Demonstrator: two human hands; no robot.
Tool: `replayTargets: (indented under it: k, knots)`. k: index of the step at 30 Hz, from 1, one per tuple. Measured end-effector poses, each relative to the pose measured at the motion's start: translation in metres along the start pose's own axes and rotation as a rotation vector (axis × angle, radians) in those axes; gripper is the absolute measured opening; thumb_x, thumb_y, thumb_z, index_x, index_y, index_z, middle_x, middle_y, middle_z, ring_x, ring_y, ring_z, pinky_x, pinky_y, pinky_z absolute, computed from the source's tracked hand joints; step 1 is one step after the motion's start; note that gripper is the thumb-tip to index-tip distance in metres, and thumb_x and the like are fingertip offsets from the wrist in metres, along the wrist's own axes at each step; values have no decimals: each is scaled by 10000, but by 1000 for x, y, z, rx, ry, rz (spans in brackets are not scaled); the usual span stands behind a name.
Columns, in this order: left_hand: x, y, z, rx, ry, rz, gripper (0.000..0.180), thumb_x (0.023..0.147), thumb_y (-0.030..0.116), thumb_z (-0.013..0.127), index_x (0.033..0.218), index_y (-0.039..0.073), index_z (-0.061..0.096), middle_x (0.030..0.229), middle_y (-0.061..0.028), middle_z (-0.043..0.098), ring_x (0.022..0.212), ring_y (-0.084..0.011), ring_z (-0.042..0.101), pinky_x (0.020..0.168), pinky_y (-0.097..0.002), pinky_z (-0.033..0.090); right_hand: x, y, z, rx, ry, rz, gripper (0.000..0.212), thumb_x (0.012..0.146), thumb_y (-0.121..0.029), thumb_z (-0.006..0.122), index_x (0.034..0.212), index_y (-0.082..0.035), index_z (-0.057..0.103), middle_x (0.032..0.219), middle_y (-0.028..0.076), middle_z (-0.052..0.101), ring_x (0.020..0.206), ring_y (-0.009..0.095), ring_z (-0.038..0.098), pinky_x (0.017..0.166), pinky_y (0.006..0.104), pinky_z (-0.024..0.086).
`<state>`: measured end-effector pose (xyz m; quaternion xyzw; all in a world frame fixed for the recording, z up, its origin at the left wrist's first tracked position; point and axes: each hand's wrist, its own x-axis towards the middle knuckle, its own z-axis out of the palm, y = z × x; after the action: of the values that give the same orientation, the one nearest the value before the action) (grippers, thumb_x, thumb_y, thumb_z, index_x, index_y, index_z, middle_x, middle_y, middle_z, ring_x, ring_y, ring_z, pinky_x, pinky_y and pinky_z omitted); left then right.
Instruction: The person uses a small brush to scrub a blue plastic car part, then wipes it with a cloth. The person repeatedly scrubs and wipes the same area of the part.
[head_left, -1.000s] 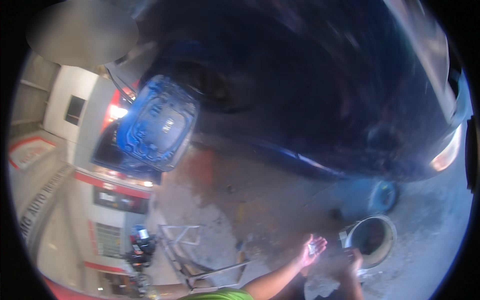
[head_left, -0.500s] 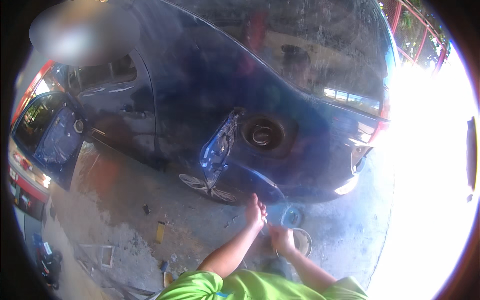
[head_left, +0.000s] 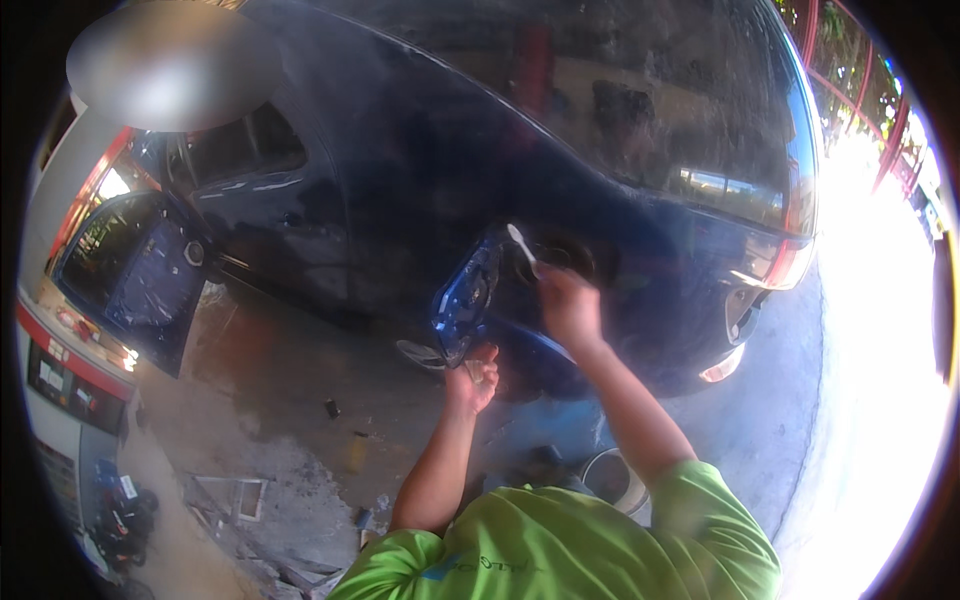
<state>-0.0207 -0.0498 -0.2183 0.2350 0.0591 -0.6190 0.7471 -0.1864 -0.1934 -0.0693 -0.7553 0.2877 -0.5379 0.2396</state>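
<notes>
My right hand (head_left: 572, 312) grips a slim white-tipped brush (head_left: 519, 240) that looks like a toothbrush. Its pale head is at the upper hinge end of the open fuel flap (head_left: 466, 302) on a dark blue car (head_left: 400, 170). Just right of the flap, the round fuel filler recess (head_left: 575, 258) is partly covered by my right hand. My left hand (head_left: 474, 382) is at the flap's lower tip, palm up with fingers curled. Something pale shows in it, too small to name.
An open car door (head_left: 140, 270) stands at the left. On the concrete floor, a whitish bucket (head_left: 615, 480) sits below my right arm. A small frame (head_left: 248, 498) and dark clutter (head_left: 125, 515) lie at lower left. The car's tail light (head_left: 792, 262) is at right.
Both hands have risen from above the bucket to the fuel flap. The right hand has carried the brush up to the hinge end; the left has come to the flap's lower tip.
</notes>
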Motion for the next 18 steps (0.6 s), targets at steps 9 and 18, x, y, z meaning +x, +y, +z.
replayTargets:
  k: [9, 18]
  knots:
    - [-28, 37, 40, 197, -143, -311, 165, 1034, 233, 562, 913, 122, 565, 746, 16, 515, 485, -58, 437, 411, -210, 364, -31, 15, 101, 267, 102, 447, 128, 904, -122, 755, 910, -25, 672, 759, 162, 707, 692, 318, 713, 652, 393, 539]
    - [-11, 76, 42, 407, -209, -567, 172, 1036, 238, 541, 938, 98, 566, 748, -17, 545, 470, -93, 448, 403, -219, 366, -44, 3, 104, 55, 272, 534, 154, 902, -111, 752, 824, -11, 666, 718, 172, 693, 640, 295, 697, 629, 385, 530]
